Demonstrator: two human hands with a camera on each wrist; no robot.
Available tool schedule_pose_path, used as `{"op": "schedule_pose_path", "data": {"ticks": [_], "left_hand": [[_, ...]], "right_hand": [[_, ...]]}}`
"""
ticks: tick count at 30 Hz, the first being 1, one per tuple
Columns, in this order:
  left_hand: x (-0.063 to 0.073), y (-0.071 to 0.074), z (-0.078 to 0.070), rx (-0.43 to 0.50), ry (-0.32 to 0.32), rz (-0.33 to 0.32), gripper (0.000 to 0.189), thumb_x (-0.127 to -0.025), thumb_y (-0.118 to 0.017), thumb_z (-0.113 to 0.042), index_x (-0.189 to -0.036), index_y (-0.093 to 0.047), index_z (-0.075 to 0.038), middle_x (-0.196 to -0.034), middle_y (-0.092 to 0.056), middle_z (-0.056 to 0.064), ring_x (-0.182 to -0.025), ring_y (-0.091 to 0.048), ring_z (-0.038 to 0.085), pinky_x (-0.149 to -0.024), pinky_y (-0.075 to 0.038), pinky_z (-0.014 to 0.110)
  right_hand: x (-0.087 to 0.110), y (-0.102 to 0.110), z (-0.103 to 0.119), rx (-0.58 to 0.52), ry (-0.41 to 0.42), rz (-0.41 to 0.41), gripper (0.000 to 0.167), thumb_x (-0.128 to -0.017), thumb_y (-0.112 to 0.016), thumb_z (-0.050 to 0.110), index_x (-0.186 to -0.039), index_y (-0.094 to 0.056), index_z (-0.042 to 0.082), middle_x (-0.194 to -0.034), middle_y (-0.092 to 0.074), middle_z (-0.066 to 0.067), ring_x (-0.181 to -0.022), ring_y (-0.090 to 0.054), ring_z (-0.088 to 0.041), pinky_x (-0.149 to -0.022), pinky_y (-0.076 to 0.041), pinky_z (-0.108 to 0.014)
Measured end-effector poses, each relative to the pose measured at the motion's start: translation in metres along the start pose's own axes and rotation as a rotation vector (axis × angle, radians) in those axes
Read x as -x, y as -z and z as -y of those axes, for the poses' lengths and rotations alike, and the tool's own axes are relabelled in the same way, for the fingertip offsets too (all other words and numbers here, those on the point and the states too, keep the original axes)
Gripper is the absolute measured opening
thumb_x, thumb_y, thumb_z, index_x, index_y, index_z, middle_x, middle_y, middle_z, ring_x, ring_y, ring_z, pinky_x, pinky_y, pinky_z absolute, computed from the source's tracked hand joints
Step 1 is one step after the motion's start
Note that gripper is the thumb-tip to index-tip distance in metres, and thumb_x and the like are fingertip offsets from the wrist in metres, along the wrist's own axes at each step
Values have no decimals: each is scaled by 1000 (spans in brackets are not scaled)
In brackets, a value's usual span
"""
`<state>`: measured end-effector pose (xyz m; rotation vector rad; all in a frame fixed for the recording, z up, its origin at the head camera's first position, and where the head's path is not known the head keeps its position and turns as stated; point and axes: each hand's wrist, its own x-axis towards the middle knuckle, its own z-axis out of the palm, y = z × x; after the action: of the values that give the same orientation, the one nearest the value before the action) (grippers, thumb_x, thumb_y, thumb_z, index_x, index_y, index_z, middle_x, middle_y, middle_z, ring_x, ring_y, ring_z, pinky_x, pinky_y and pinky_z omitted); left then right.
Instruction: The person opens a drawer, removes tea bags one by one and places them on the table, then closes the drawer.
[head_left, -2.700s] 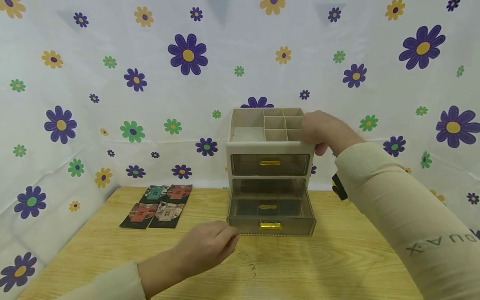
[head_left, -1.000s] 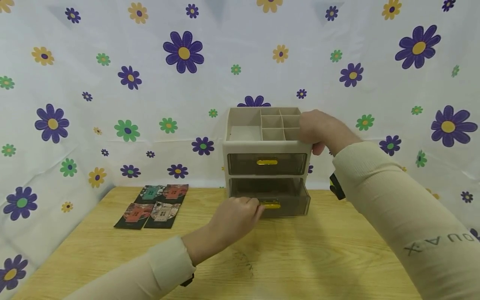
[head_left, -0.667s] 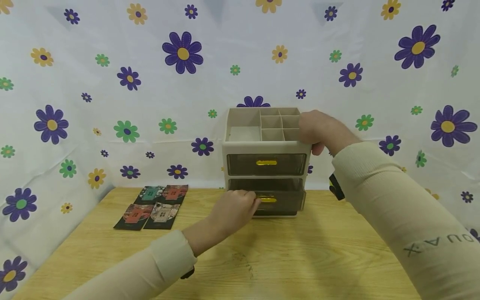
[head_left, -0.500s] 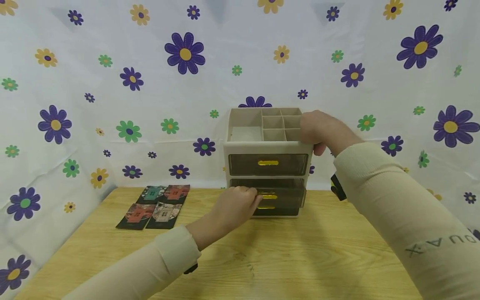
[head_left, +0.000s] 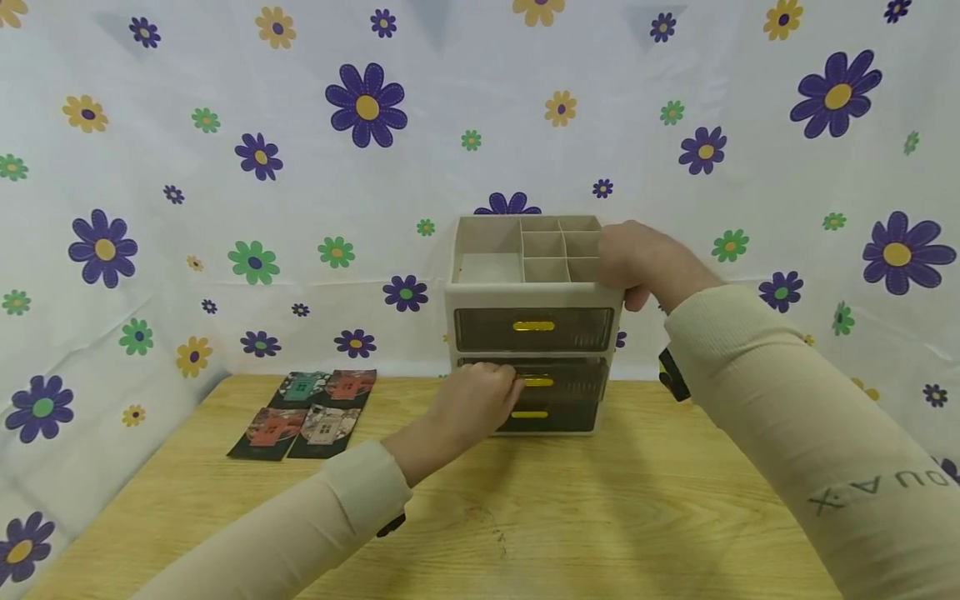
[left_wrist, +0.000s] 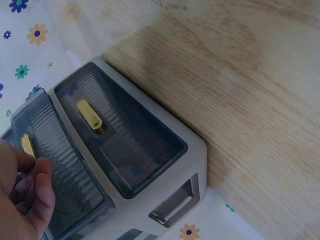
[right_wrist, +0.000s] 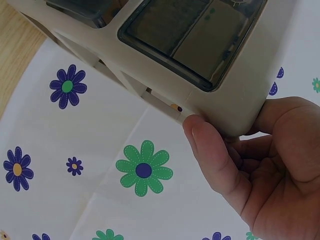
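A beige desktop drawer organizer with smoky clear drawers and gold handles stands at the back of the table. My left hand has curled fingers at the middle drawer; the left wrist view shows thumb and fingers pinching its gold handle. That drawer front sticks out slightly from the body. The top drawer and bottom drawer sit flush. My right hand grips the organizer's upper right corner, its thumb along the side in the right wrist view; its other fingertips are partly hidden.
Several dark cards with house pictures lie in two rows on the wooden table, left of the organizer. A white flower-print cloth hangs behind. Open compartments divide the organizer's top.
My left hand has moved from beside the pulled-out middle drawer to its handle, and the drawer has slid back nearly into the organizer. My right hand keeps its grip on the corner.
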<state>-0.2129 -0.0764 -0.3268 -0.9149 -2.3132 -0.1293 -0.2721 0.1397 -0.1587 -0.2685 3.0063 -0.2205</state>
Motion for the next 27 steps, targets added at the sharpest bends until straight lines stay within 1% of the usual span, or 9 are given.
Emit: {"op": "schedule_pose_path", "data": {"ticks": [6, 10, 15, 18, 20, 22, 23, 25, 27], "left_hand": [[-3, -3, 3, -12, 37, -2, 31, -95, -67, -19, -67, -61, -9, -56, -58, 1, -46, -54, 12, -44, -48, 27], [-5, -5, 5, -20, 50, -2, 31, -95, -68, -20, -68, -60, -9, -57, -58, 1, -46, -51, 12, -44, -48, 28], [-6, -8, 6, -41, 52, -27, 30, -94, -69, -20, -68, -59, -10, -58, -58, 1, -47, -52, 13, -43, -48, 29], [-3, -9, 3, -92, 26, -59, 30, -94, -69, -21, -68, -60, -10, -56, -57, 1, -44, -53, 12, -41, -46, 26], [1, -12, 0, -143, -8, -78, 31, -94, -70, -22, -66, -59, -11, -55, -56, -1, -43, -52, 10, -38, -44, 25], [6, -16, -5, -176, -58, -38, 29, -95, -68, -23, -69, -63, -12, -57, -58, -2, -44, -53, 8, -39, -44, 23], [9, -18, -8, -188, -84, -1, 26, -95, -68, -21, -70, -64, -12, -59, -60, -2, -46, -54, 8, -39, -44, 22], [12, -24, -12, -213, -124, 92, 22, -95, -68, -20, -75, -67, -12, -64, -64, -2, -50, -59, 7, -41, -46, 22], [14, -26, -15, -227, -155, 203, 15, -95, -66, -15, -81, -69, -11, -70, -67, -1, -55, -61, 7, -44, -48, 21]], "right_hand": [[0, 0, 0, -14, 4, 5, 28, -95, -57, -2, -123, -55, -3, -104, -64, -24, -72, -70, -28, -55, -59, -31], [-1, 1, 1, -1, 1, 9, 25, -95, -56, -3, -120, -56, -4, -103, -64, -24, -72, -70, -27, -55, -59, -31], [-1, 1, 0, 3, 1, 8, 24, -94, -57, -3, -118, -57, -5, -101, -64, -23, -72, -69, -27, -55, -59, -31], [0, 1, -1, 4, 5, 6, 24, -94, -57, -3, -119, -57, -4, -102, -64, -23, -72, -69, -27, -55, -59, -31], [0, 1, -1, 7, 8, 6, 25, -94, -58, -3, -119, -57, -4, -103, -64, -23, -73, -69, -27, -55, -59, -31], [0, 0, -1, 10, 8, 8, 26, -94, -58, -3, -120, -57, -3, -103, -65, -23, -74, -69, -28, -55, -59, -31], [0, 0, -1, 10, 6, 8, 27, -94, -58, -4, -120, -57, -4, -104, -65, -23, -75, -69, -28, -56, -59, -31], [0, 0, 0, 5, 5, 9, 27, -94, -58, -4, -121, -57, -3, -104, -65, -23, -75, -69, -28, -56, -59, -31], [1, 0, 0, 2, 4, 8, 27, -94, -58, -4, -121, -57, -3, -104, -65, -23, -75, -69, -28, -56, -59, -31]]}}
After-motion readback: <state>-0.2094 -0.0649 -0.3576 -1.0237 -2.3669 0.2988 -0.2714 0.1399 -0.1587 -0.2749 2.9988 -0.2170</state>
